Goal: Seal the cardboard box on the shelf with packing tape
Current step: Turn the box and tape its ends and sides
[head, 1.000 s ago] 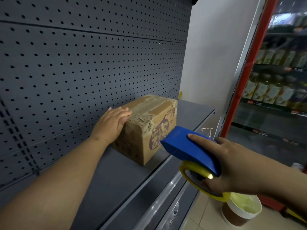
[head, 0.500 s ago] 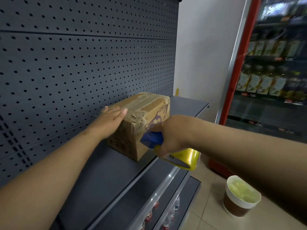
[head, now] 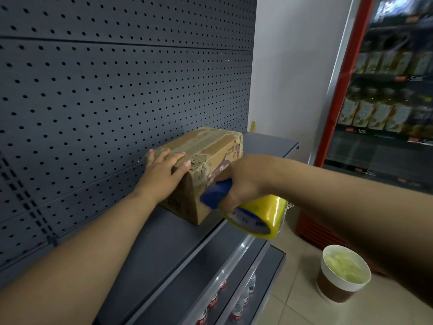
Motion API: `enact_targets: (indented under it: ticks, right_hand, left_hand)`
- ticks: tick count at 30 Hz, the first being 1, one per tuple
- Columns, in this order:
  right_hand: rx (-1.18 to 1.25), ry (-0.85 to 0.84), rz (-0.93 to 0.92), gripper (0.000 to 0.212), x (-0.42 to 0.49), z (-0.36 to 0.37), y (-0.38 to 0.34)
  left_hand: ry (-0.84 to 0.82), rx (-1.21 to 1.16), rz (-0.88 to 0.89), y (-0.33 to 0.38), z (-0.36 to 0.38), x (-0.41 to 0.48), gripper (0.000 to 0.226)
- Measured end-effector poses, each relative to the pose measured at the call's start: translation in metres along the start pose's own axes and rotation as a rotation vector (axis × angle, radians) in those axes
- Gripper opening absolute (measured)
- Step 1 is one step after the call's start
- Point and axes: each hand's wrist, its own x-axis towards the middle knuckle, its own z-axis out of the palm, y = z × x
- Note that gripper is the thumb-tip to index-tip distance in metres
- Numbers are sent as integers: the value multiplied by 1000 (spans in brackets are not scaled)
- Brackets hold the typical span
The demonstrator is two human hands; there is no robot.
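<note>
One brown cardboard box [head: 206, 170], its top patched with old, torn tape, sits on the dark grey metal shelf [head: 159, 249], close against the grey perforated back panel [head: 117, 90]. The left hand [head: 164, 174] lies flat and spread over the near top corner of the box, fingers released, pressing rather than gripping. The right hand [head: 243, 181] has its grip clenched around one blue-handled tape dispenser [head: 236, 207] carrying one glossy yellow roll of packing tape [head: 260, 216]; the dispenser's blue end is against the box's front face near the near corner, and the hand hides how they meet. The right forearm crosses in front of the shelf's edge. Below, on a lower shelf, several small bottles [head: 234, 301] show. On the tiled floor stands one white-rimmed paper tub [head: 342, 275] with pale green contents. Farther right, a red-framed glass cooler [head: 351, 78] holds rows of blurred bottles.
</note>
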Motion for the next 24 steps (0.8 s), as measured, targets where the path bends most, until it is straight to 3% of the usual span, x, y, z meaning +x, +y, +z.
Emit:
enact_targets:
  ticks: [2, 3, 5, 7, 11, 14, 21, 24]
  right_hand:
    - [-58, -204, 10, 52, 0, 15, -2]
    - [-135, -225, 15, 51, -1, 27, -2]
    - [-167, -62, 45, 49, -8, 43, 13]
    - [-23, 76, 79, 53, -14, 41, 31]
    - [53, 237, 103, 65, -14, 18, 53]
    - [157, 342, 142, 72, -12, 6, 65]
    - [266, 474, 94, 76, -10, -2, 77]
    - [294, 488, 42, 77, -12, 0, 81]
  left_hand:
    - [-4, -9, -10, -1, -2, 1, 59]
    - [-7, -11, -10, -1, -2, 1, 58]
    - [-7, -16, -7, -2, -1, 1, 58]
    - [16, -36, -12, 0, -1, -1, 57]
    - [281, -266, 14, 20, 15, -15, 47]
    - [357, -394, 20, 38, 34, -29, 56]
    - [380, -58, 110, 23, 53, -27, 62]
    - [359, 56, 91, 22, 56, -25, 76]
